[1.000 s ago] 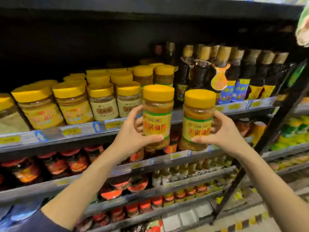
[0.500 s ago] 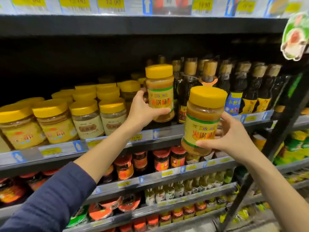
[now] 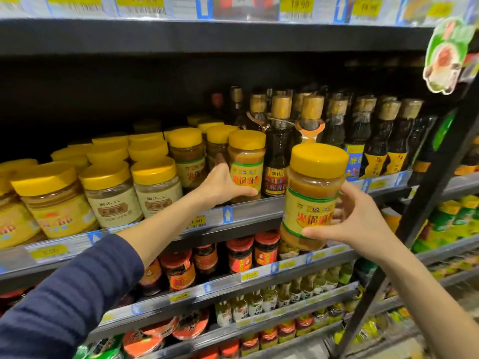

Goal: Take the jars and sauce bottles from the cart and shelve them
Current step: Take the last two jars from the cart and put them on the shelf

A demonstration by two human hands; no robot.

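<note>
Two yellow-lidded jars of brown paste with yellow and green labels are in hand. My left hand (image 3: 222, 184) grips one jar (image 3: 246, 161), which stands on the shelf (image 3: 243, 212) at its front edge, between a like jar and a dark sauce bottle. My right hand (image 3: 355, 221) holds the second jar (image 3: 313, 195) upright in the air, in front of the shelf edge and lower right of the first. The cart is out of view.
Yellow-lidded jars (image 3: 108, 193) fill the left of the shelf. Dark sauce bottles (image 3: 334, 130) with tan caps fill its right. Red-lidded jars (image 3: 239, 255) sit on the shelf below. A black upright post (image 3: 425, 213) runs diagonally at the right. A paper tag (image 3: 445, 55) hangs top right.
My left hand has carried its jar up and back and set it down on the shelf among the others. My right hand has kept its jar in front of the shelf edge.
</note>
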